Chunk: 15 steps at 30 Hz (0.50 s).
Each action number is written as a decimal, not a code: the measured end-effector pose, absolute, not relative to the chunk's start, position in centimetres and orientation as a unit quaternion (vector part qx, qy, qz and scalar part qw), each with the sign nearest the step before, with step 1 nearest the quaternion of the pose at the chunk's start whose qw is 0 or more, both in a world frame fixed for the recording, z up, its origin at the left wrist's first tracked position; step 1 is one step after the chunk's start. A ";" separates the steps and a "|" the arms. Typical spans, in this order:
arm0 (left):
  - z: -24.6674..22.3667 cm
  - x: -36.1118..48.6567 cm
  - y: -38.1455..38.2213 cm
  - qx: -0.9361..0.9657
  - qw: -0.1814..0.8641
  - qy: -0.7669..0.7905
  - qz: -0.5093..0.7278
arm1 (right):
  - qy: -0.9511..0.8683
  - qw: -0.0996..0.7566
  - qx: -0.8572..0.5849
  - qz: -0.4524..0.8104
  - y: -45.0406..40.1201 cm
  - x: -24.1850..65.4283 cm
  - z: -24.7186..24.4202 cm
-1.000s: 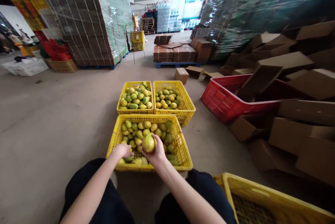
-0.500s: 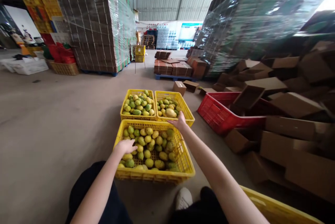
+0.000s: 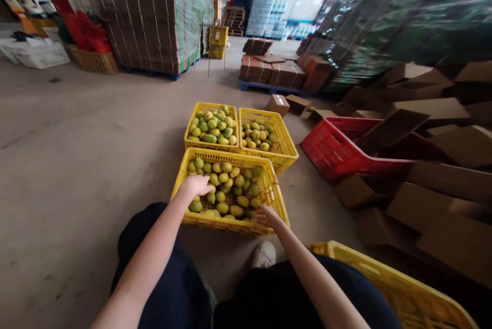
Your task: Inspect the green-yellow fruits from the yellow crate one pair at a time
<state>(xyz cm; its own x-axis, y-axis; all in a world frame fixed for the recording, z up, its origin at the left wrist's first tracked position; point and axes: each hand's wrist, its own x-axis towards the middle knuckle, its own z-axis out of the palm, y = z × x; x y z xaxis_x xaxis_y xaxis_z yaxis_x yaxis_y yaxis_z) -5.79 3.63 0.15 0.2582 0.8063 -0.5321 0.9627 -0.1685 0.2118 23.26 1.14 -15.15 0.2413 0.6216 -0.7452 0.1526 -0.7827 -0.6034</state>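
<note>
The left hand (image 3: 198, 185) rests palm down on the pile of round yellow and green fruits (image 3: 226, 190) inside the nearest yellow plastic crate (image 3: 230, 224), close to its left wall; the fingers bend over the fruits under them, but I cannot tell if this grip is closed on one fruit or only lies on top. The right hand (image 3: 265, 213) is lower and nearer to the body, at the near right corner of the same crate, with the fingers a little apart and touching the fruits there or the rim; it seems to hold nothing, though the fingertips are partly hidden. So the fruits lie directly below the left hand and ahead and to the left of the right hand, and the left hand is the one deeper in the pile. The crate has its long side across the view, from left to right, and it stands on the grey concrete floor (image 3: 77, 139) just in front of the knees in dark trousers (image 3: 172, 288). Behind it, touching its far wall, two more yellow crates stand side by side: the far left crate (image 3: 188, 139) is heaped with fruits, the far right crate (image 3: 288, 147) is less full. To the right lie a red plastic crate (image 3: 326, 152) and many loose brown cardboard boxes (image 3: 442, 190). Another yellow crate (image 3: 403, 288) is beside the right leg.
</note>
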 end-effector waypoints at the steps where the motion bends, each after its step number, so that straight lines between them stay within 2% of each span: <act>1: 0.3 -5.7 3.5 0.750 0.263 0.587 -0.152 | -0.268 0.184 -0.778 0.537 1.2 23.7 -15.5; 7: 0.4 -5.9 3.5 0.747 0.265 0.588 -0.161 | -0.432 0.040 -0.820 0.373 5.2 25.8 -15.5; 15: -0.6 -6.9 3.8 0.744 0.255 0.593 -0.172 | -0.613 -0.042 -0.767 0.185 13.2 25.6 -14.8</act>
